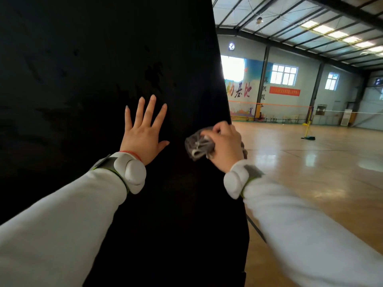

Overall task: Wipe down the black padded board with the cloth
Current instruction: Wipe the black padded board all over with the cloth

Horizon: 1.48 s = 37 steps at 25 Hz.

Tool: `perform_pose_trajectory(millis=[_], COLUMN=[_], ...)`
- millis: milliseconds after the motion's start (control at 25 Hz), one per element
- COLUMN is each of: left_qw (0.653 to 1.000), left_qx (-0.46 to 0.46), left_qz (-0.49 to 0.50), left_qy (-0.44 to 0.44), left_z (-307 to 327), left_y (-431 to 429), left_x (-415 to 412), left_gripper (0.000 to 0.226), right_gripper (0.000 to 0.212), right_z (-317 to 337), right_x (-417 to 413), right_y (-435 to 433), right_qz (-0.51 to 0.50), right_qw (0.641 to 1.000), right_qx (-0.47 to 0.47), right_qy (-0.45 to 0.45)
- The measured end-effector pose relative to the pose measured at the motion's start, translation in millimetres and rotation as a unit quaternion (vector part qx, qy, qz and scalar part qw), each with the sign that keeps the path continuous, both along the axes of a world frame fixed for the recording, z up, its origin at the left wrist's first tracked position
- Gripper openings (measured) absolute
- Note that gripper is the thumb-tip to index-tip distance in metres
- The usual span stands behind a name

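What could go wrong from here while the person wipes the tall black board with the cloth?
1. The right hand grips the cloth bunched into a small wad near the right edge of the board; a stroke may slip off the edge.
2. So small a wad may leave strips unwiped, such as the dull marks above the left hand.
3. The left hand presses flat on the upright board; a hard push might shift it.

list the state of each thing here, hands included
black padded board: upright, left palm flat on it
crumpled grey cloth: bunched up, held at the board's right edge
left hand: fingers straight and spread, pressing the board
right hand: grips the cloth
orange-edged net: strung taut across the court
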<state>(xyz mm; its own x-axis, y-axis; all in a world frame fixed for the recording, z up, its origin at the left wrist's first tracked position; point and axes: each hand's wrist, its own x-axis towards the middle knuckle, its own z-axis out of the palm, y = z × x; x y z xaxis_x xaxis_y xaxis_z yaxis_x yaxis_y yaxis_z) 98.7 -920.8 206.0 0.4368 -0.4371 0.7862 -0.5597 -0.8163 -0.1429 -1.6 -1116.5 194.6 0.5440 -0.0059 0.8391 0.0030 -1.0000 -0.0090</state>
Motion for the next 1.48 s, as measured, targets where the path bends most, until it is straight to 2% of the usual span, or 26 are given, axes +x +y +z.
perform_pose_trajectory(millis=[160,200,320,360,440,680,840,880,1000,1080,1160,1320,1480], left_qw=[1.000,1.000,1.000,1.000,1.000,1.000,0.999,0.999,0.999,0.999,0.999,0.999,0.999], left_qx=[0.006,0.009,0.004,0.003,0.008,0.020,0.040,0.049,0.047,0.044,0.037,0.026,0.036], left_qz=[0.001,0.002,-0.006,-0.010,-0.011,-0.007,0.010,0.015,0.017,0.011,0.001,-0.018,-0.005], left_qy=[0.013,0.015,0.011,0.010,0.008,-0.010,0.016,0.018,0.016,0.012,0.009,-0.006,0.014], left_z=[3,3,2,2,0,-18,-35,-37,-40,-40,-41,-70,-93], left_y=[2,3,1,1,3,12,14,15,15,16,17,26,28], left_x=[-1,-1,-1,-1,1,6,6,6,10,9,10,12,14], left_gripper=[0.097,0.097,0.097,0.098,0.097,0.096,0.106,0.107,0.108,0.108,0.105,0.098,0.102], right_gripper=[0.025,0.025,0.035,0.036,0.035,0.034,0.025,0.026,0.038,0.039,0.036,0.030,0.025], right_z=[-34,-26,33,52,64,-26,-69,-63,-9,14,1,-67,-89], right_x=[-16,-18,-9,-5,5,7,-13,-15,-7,2,8,1,-11], right_y=[-7,-5,4,8,12,5,-1,-1,6,13,12,4,2], right_qz=[-0.002,0.004,0.002,-0.008,-0.037,0.009,0.005,0.011,0.022,-0.003,-0.029,0.005,-0.027], right_qw=[0.988,0.990,0.997,0.993,0.993,1.000,0.989,0.990,0.998,0.995,0.997,1.000,0.980], right_qx=[-0.036,-0.028,0.046,0.071,0.068,0.020,-0.032,-0.019,0.042,0.054,0.038,-0.007,-0.027], right_qy=[0.152,0.136,-0.057,-0.090,-0.094,-0.019,0.148,0.139,-0.043,-0.082,-0.055,0.024,0.194])
